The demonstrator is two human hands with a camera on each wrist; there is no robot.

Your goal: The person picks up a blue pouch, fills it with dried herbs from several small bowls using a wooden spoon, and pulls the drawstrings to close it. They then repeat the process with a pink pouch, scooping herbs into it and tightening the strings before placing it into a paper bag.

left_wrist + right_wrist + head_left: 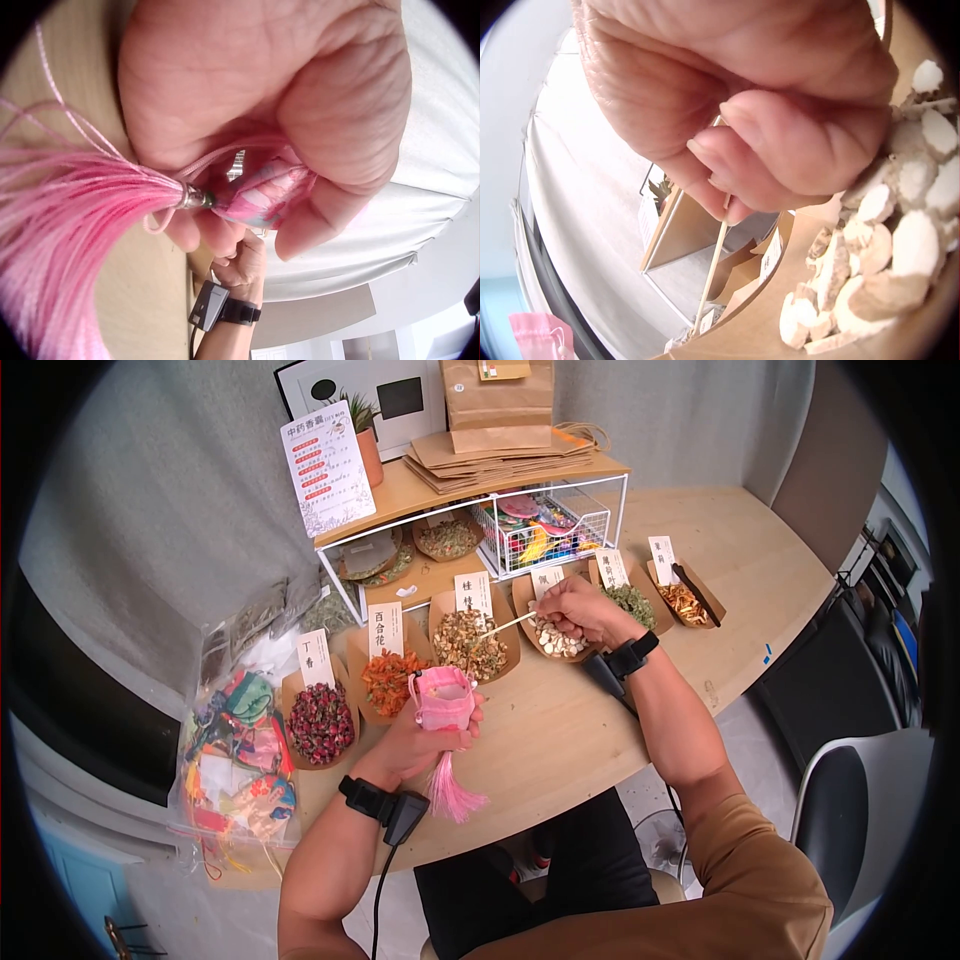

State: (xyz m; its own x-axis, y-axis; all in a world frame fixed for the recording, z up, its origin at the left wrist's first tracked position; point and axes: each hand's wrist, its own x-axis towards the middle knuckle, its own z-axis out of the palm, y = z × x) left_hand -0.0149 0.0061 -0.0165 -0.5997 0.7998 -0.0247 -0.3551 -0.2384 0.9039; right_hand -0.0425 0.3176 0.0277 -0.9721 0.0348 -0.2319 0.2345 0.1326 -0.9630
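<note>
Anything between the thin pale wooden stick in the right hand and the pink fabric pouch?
Nothing visible blocks the gap. In the head view, the thin pale wooden stick slants from the right hand toward a heap of brownish dried herbs; the left hand holds the pink fabric pouch on the heap's near side.

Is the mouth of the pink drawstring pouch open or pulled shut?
Open: in the head view, the pink drawstring pouch in the left hand has a spread rim, and its inside partly shows.
</note>
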